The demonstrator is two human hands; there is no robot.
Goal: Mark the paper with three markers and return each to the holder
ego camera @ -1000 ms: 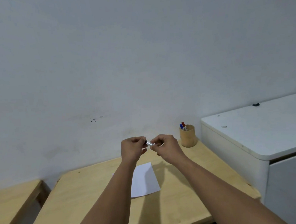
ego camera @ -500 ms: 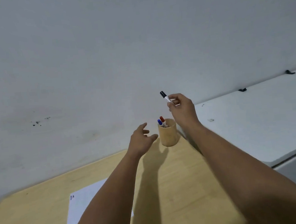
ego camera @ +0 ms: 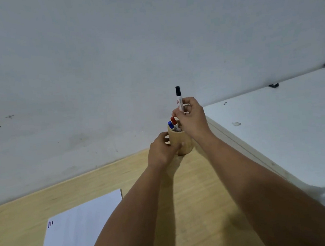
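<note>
Light wooden table (ego camera: pixel 194 189): wooden holder (ego camera: pixel 183 143) near back edge, white paper (ego camera: pixel 78 230) front left.

Pale matt wooden surface (ego camera: pixel 194 189) with fine grain; smooth round light-wood holder (ego camera: pixel 183 142); flat white matt paper sheet (ego camera: pixel 82 229); glossy white plastic black-capped marker (ego camera: pixel 179 99); matt painted white wall (ego camera: pixel 111 58).

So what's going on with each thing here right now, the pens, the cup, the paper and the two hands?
Black marker: capped, upright, held above the cup.
Red marker: capped, standing in the cup.
Blue marker: capped, standing in the cup.
Cup: upright on the table, steadied by a hand.
Paper: flat on the table, small marks near its left corner.
Left hand: gripping the cup.
Right hand: pinching the black marker.
</note>
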